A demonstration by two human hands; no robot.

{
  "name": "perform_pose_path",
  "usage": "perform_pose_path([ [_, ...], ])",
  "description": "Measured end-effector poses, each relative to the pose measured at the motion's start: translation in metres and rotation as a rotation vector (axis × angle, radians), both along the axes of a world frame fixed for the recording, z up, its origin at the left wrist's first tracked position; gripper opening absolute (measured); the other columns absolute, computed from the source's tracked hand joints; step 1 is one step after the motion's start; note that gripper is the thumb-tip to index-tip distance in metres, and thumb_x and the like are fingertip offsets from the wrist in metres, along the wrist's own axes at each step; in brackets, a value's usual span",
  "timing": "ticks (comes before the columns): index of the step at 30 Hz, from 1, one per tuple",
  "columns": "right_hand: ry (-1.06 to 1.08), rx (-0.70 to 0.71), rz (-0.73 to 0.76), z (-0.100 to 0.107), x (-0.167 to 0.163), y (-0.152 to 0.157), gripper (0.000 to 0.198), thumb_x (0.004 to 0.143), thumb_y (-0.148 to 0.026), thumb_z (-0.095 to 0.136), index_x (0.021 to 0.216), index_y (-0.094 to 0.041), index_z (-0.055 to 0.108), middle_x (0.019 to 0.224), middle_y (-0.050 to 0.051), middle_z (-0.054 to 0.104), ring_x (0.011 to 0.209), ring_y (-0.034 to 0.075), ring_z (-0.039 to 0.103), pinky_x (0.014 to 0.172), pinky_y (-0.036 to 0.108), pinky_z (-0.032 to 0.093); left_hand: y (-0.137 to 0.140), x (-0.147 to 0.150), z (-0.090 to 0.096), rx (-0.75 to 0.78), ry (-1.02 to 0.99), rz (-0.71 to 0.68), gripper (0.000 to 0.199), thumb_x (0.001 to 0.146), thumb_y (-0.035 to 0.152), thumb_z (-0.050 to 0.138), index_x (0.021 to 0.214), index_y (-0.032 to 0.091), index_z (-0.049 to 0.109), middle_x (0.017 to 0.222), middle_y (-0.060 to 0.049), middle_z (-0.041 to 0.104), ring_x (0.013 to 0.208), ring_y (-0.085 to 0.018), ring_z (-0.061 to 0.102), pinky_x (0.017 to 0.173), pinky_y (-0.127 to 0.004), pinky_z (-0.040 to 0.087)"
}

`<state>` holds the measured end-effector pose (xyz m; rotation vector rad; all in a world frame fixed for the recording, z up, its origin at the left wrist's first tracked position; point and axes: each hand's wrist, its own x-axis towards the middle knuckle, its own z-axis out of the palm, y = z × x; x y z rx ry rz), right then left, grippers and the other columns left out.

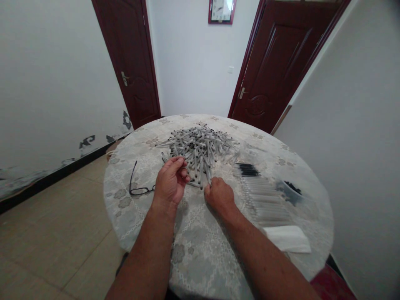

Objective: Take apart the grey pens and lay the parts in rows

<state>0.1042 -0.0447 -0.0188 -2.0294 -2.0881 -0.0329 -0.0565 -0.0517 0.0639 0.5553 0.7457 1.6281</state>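
A person's left hand (172, 178), thumb close against forefinger, and curled right hand (221, 194) meet the near edge of a heap of dark-tipped tubes (201, 143) toward the far side of a round table (200, 250); whether either pinches one cannot be told

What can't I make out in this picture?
Head view, right hand: any held thing, hidden by curled fingers.
Head view, glasses: one side, hidden behind the left hand.
Head view, clock: top, cut off by the upper edge.
Head view, black pieces: too small to identify.
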Motion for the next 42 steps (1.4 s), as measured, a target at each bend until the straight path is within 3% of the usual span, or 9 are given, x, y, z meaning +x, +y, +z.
perform_pose_path([
  [4, 0.071, 0.026, -0.024, 0.007, 0.015, -0.002, 0.023, 0.097, -0.026, 0.05, 0.095, -0.013, 0.069, 0.093, 0.016, 0.072, 0.082, 0.025, 0.068, 0.069, 0.031, 0.04, -0.001, 0.001, -0.002, -0.016, 0.038, -0.019, 0.034, 0.067, 0.025, 0.084, 0.094, 0.016, 0.064, 0.078, 0.003, 0.062, 0.053, -0.007, 0.051, 0.043, -0.02, 0.044],
  [7, 0.228, 0.088, -0.027, 0.016, 0.028, -0.006, 0.022, 0.095, -0.023, 0.047, 0.081, -0.017, 0.064, 0.079, 0.01, 0.069, 0.073, 0.021, 0.062, 0.066, 0.031, 0.035, -0.001, 0.002, -0.005, -0.043, 0.108, -0.046, 0.037, 0.068, 0.027, 0.084, 0.097, 0.016, 0.066, 0.084, 0.001, 0.065, 0.057, -0.008, 0.054, 0.045, -0.021, 0.047],
  [13, 0.687, 0.276, 0.29, 0.03, 0.034, -0.024, 0.031, 0.1, -0.03, 0.036, 0.075, -0.022, 0.052, 0.068, -0.001, 0.053, 0.066, 0.017, 0.052, 0.065, 0.028, 0.034, -0.004, 0.012, -0.008, -0.068, 0.358, -0.131, 0.041, 0.076, 0.041, 0.082, 0.106, 0.014, 0.071, 0.102, -0.009, 0.07, 0.073, -0.013, 0.061, 0.052, -0.023, 0.053],
  [17, 0.812, 0.218, 0.435, 0.03, 0.028, -0.033, 0.03, 0.101, -0.032, 0.037, 0.08, -0.021, 0.055, 0.071, 0.0, 0.056, 0.068, 0.017, 0.053, 0.064, 0.028, 0.037, -0.009, 0.019, -0.008, 0.013, 0.441, -0.203, 0.036, 0.083, 0.046, 0.076, 0.102, 0.016, 0.071, 0.104, -0.01, 0.071, 0.079, -0.016, 0.064, 0.059, -0.026, 0.057],
  [21, 0.943, 0.095, 0.446, 0.028, 0.026, -0.034, 0.034, 0.105, -0.038, 0.037, 0.083, -0.021, 0.057, 0.069, -0.001, 0.056, 0.064, 0.015, 0.053, 0.061, 0.027, 0.039, -0.009, 0.02, -0.01, 0.037, 0.478, -0.188, 0.034, 0.088, 0.051, 0.07, 0.093, 0.017, 0.068, 0.098, -0.009, 0.075, 0.08, -0.018, 0.067, 0.063, -0.029, 0.06],
  [28, 1.138, -0.087, 0.452, 0.025, 0.021, -0.032, 0.03, 0.104, -0.046, 0.047, 0.108, -0.022, 0.065, 0.079, -0.001, 0.063, 0.058, 0.012, 0.056, 0.053, 0.023, 0.041, -0.008, 0.019, -0.01, 0.084, 0.548, -0.187, 0.037, 0.091, 0.056, 0.066, 0.097, 0.019, 0.063, 0.099, -0.009, 0.077, 0.082, -0.021, 0.074, 0.069, -0.033, 0.061],
  [33, 1.263, -0.119, 0.403, 0.026, 0.022, -0.03, 0.027, 0.1, -0.046, 0.056, 0.094, -0.02, 0.064, 0.073, -0.002, 0.063, 0.054, 0.01, 0.052, 0.048, 0.021, 0.04, -0.009, 0.021, -0.009, 0.123, 0.61, -0.243, 0.035, 0.092, 0.051, 0.066, 0.098, 0.017, 0.067, 0.102, -0.012, 0.078, 0.089, -0.023, 0.075, 0.072, -0.034, 0.062],
  [37, 1.267, -0.138, 0.427, 0.028, 0.025, -0.031, 0.026, 0.1, -0.044, 0.057, 0.098, -0.02, 0.066, 0.074, -0.001, 0.064, 0.055, 0.011, 0.054, 0.049, 0.021, 0.042, -0.008, 0.021, -0.011, 0.124, 0.626, -0.234, 0.033, 0.094, 0.049, 0.063, 0.094, 0.016, 0.065, 0.1, -0.012, 0.078, 0.084, -0.023, 0.075, 0.071, -0.034, 0.062],
  [42, 1.144, -0.001, 0.393, 0.028, 0.021, -0.036, 0.025, 0.101, -0.041, 0.055, 0.101, -0.02, 0.068, 0.075, 0.0, 0.066, 0.059, 0.011, 0.058, 0.054, 0.022, 0.045, -0.01, 0.029, -0.014, 0.124, 0.624, -0.156, 0.03, 0.097, 0.048, 0.059, 0.094, 0.018, 0.062, 0.1, -0.012, 0.078, 0.079, -0.022, 0.075, 0.068, -0.034, 0.063],
])
